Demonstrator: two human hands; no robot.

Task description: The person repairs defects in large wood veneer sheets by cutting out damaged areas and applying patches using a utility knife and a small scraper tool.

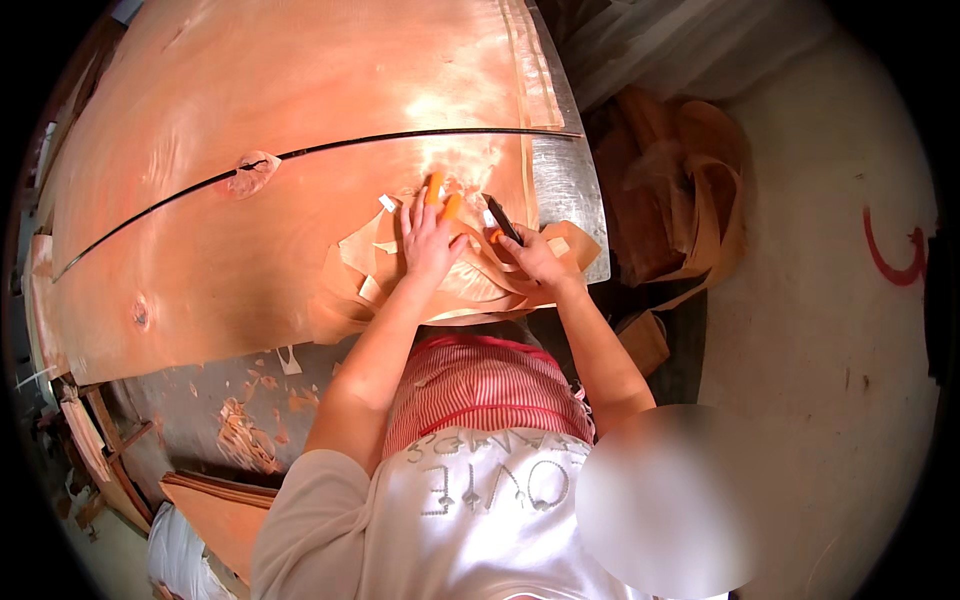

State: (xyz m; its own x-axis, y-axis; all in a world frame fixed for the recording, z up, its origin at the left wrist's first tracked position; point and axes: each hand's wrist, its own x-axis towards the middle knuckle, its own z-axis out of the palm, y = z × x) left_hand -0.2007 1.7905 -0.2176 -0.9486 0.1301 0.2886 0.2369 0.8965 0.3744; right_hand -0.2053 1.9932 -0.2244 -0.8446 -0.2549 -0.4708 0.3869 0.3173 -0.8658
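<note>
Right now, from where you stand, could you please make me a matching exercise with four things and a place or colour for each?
1. Cutter
2. Striped cloth
3. Finger covers
4. Curved mark

A. Orange, on the left hand
B. On the pale surface at far right
C. Held in the right hand
D. At the person's waist

Pairs: 1-C, 2-D, 3-A, 4-B

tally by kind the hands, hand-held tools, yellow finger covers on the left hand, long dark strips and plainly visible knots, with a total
Hands, left hand and right hand: 2
Black hand-held tool: 1
Yellow finger covers on the left hand: 2
Long dark strip: 1
Plainly visible knots: 2
Total: 8
</note>
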